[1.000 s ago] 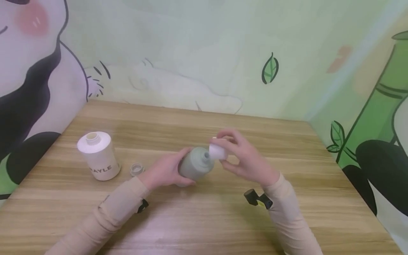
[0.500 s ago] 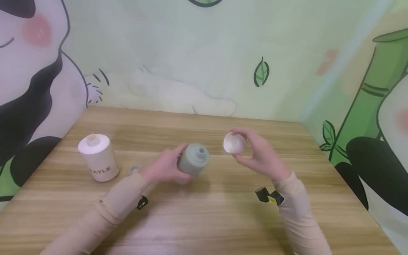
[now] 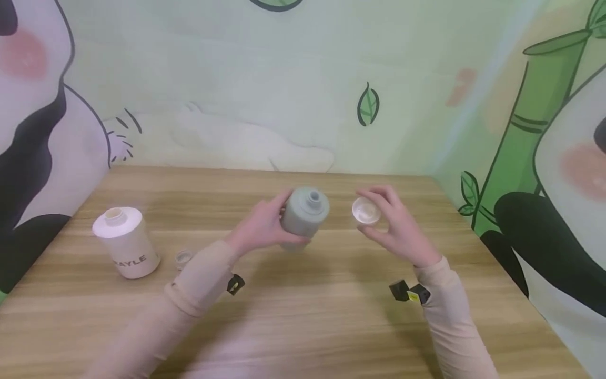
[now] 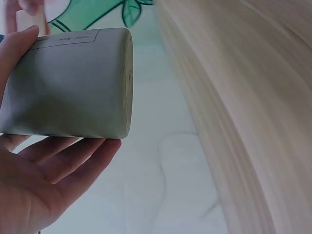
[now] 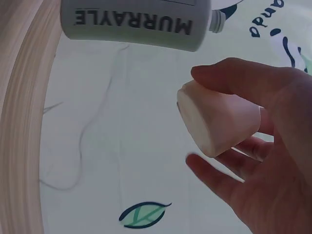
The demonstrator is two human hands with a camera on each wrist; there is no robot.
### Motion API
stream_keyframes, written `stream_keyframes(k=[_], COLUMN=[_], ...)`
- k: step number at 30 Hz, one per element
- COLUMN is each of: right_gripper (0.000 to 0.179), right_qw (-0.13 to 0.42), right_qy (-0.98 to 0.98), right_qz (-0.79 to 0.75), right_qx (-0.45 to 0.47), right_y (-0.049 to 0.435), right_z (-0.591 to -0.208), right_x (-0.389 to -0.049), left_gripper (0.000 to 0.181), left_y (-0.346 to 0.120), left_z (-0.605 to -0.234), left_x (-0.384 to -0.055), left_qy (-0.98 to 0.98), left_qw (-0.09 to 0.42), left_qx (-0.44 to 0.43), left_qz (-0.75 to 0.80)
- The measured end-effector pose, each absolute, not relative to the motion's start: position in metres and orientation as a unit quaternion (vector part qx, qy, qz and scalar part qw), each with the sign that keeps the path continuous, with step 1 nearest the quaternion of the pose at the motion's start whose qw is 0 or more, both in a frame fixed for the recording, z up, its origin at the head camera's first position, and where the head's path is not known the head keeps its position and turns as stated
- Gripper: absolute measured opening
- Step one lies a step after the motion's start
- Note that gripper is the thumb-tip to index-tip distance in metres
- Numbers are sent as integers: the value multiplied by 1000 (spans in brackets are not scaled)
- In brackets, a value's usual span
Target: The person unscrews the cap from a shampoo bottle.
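My left hand [image 3: 260, 223] grips a grey-green bottle [image 3: 303, 216] around its body, thumb on the near side. The bottle leans toward me and its uncapped neck shows. In the left wrist view the bottle's side and base edge [image 4: 127, 83] are held clear of the tabletop. My right hand [image 3: 400, 231] pinches a small white cup [image 3: 365, 211] between thumb and fingers, its open mouth turned toward the head camera. In the right wrist view the tapered cup [image 5: 222, 117] is apart from the bottle [image 5: 136, 22], which bears the lettering MURRAYLE.
At the left of the wooden table [image 3: 303, 316] stands a white bottle [image 3: 125, 242] with an uncapped neck. Near my left sleeve lies a small round cap [image 3: 183, 258]. Behind the table rises a wall [image 3: 213, 79] painted with pandas and bamboo.
The cup has moved right, away from the bottle's neck, and its mouth has turned toward the head camera. The bottle has tipped more upright and been raised. Both hands keep their hold.
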State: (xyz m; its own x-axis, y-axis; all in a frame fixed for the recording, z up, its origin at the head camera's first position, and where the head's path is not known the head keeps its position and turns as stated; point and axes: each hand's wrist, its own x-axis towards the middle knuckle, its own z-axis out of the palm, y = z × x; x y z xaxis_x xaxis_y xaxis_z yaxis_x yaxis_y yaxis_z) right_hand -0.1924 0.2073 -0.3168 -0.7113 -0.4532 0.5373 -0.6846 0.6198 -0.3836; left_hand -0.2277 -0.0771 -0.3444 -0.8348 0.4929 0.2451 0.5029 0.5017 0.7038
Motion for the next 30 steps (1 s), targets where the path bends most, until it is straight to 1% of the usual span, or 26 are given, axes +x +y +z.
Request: stream_keyframes(k=[8,16,22,30], right_gripper=[58,54,54,55], right_qw=[198,144,107,62], right_qy=[-893,-915,-928,-939], right_qz=[300,288,275,271], right_qx=[272,242,226,201], right_y=[216,226,231,236], right_z=[-323,-324,-331,-341], right_x=[-195,-192,-192,-197], left_gripper=[91,90,85,86], left_y=[-65,-54,-45,-34], left_z=[-341,-343,-339,-340], left_x=[-234,-239,-238,-241], left_qy=[-859,-852,-846,-838], left_qw=[0,-5,-10,-23], left_qx=[-265,-243,-245,-249], left_qz=[-437,-464,-474,-485])
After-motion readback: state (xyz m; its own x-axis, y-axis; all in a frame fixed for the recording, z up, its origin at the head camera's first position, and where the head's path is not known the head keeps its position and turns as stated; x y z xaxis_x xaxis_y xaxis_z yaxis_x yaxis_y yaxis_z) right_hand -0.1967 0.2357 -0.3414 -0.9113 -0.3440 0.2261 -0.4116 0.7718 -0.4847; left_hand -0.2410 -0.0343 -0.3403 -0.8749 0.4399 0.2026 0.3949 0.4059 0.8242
